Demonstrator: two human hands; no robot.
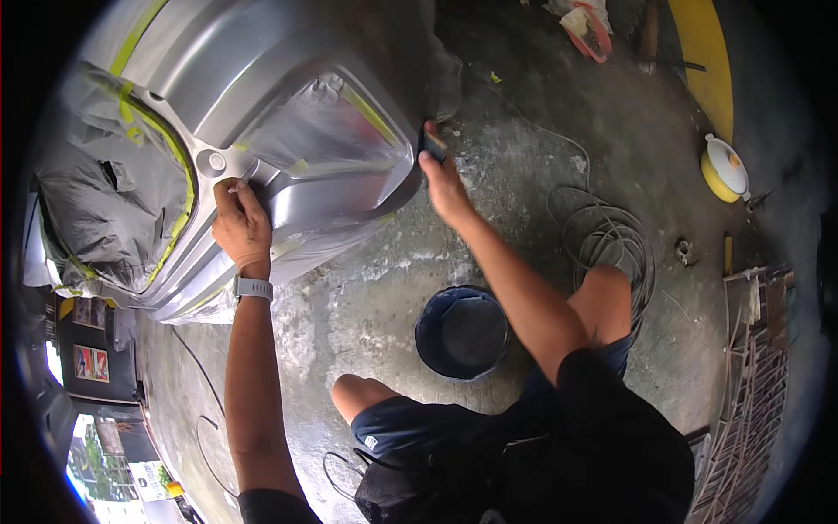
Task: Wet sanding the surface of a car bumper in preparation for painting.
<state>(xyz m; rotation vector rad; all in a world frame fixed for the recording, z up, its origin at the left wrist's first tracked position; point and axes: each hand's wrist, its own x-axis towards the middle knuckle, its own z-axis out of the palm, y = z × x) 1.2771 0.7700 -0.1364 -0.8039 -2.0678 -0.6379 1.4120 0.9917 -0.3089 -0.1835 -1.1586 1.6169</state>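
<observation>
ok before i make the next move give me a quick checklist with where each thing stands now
1. Right hand gripping the dark rectangular block: ok.
2. Block flat against the curved silver-grey metallic vehicle panel: cannot tell; it is at the panel's edge, contact hidden.
3. Left hand holding something: cannot tell; its fingertips are bunched just below the round recessed disc.
4. Yellow-green masking tape along the grey plastic film's curved edge: ok, attached.
5. Round dark-blue bucket upright on the concrete floor: ok.
6. Thin grey coiled hose or cable neatly gathered: not ok, loose loops spread near the right knee.
</observation>
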